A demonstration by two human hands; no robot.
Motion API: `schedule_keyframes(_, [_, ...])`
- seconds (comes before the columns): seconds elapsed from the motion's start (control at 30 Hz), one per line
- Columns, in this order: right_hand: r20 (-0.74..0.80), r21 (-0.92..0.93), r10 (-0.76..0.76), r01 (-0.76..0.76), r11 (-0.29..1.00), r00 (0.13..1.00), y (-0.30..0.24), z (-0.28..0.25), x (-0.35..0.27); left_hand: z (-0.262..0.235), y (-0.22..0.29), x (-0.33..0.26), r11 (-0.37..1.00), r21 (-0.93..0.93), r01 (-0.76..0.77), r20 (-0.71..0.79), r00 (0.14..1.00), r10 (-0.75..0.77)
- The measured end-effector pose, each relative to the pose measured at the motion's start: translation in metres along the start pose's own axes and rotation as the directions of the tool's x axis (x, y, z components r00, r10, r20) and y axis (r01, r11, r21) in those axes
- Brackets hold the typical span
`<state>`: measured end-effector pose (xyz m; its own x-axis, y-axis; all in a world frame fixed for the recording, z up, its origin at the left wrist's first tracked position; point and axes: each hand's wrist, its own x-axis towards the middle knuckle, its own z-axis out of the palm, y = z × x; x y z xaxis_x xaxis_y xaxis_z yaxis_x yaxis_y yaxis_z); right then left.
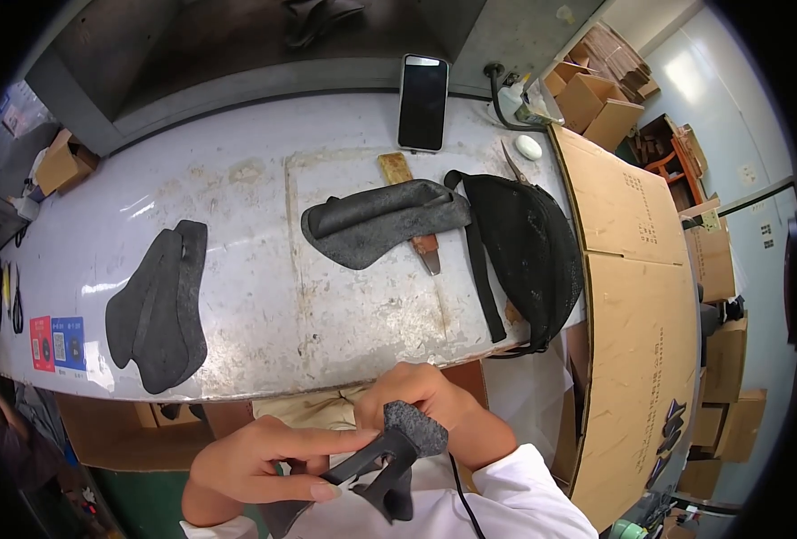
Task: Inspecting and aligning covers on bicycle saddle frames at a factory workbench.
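In front of my body, below the table's near edge, I hold a black leather-like piece (396, 458) with a rough grey side turned up at its top end. My left hand (264, 458) pinches it between thumb and outstretched forefinger. Curled behind its upper end is my right hand (430, 409), closed against the piece with its fingertips hidden. Two similar dark pieces lie on the worktable: a folded piece (167, 305) at the left, and a rolled-over piece (385, 220) in the middle, resting across a knife with a reddish section (427, 251).
A black waist bag (526, 256) lies at the table's right, beside a large cardboard sheet (627, 359). Behind it are scissors (512, 163) and a white oval object (528, 147). A phone (423, 103) leans at the back. Cards (57, 343) lie far left.
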<state>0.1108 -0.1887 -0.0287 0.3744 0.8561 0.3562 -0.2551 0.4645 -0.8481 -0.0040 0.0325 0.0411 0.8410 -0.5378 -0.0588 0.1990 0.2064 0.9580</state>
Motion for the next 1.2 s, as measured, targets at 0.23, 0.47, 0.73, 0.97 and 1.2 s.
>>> schedule_keyframes(0.23, [-0.097,0.010,0.089,-0.089,0.996,0.991,0.005,0.004,-0.009,0.002,0.003,0.002,0.999,0.016,0.051,-0.027,0.998,-0.051])
schedule_keyframes(0.47, [-0.077,0.009,0.081,-0.081,0.997,0.994,0.001,0.008,-0.004,0.010,0.011,0.005,0.981,0.190,0.043,-0.108,0.994,-0.023])
schedule_keyframes(0.73, [-0.159,0.190,0.233,-0.202,0.961,0.959,-0.005,0.017,-0.003,0.027,0.015,0.007,0.817,0.571,-0.082,-0.203,0.950,0.237])
schedule_keyframes(0.97, [-0.389,-0.294,-0.139,0.020,0.956,0.911,0.003,0.029,-0.003,0.032,0.007,0.004,0.858,0.513,0.007,-0.297,0.940,0.170])
schedule_keyframes(1.2, [-0.281,0.215,0.245,-0.188,0.958,0.928,-0.002,0.025,-0.008,0.022,0.000,-0.006,0.925,0.381,0.002,-0.325,0.937,0.132])
